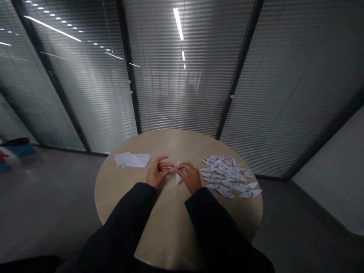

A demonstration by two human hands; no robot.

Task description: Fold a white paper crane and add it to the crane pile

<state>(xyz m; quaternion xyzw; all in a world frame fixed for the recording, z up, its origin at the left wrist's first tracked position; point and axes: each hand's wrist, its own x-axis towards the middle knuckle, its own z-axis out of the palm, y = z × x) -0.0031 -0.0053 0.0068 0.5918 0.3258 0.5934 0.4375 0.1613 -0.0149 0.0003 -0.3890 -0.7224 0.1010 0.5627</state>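
Between my two hands is a partly folded paper crane (pixel 179 178), white, with pointed tips toward and away from me. My left hand (pixel 158 171) pinches a narrow point of it from the left, thumb against fingers, the index finger raised. From the right, my right hand (pixel 190 176) grips the paper near its middle and covers part of it. Several finished-looking white paper cranes (pixel 224 173) lie in a spread group just right of my right hand. Beyond my left hand rests a loose stack of white paper sheets (pixel 136 160).
The round wooden table (pixel 167 223) carries all of this, its curved edge near the cranes on the right. Glass panels with blinds (pixel 182 102) stand behind it. A blue bin (pixel 19 148) is on the floor at far left.
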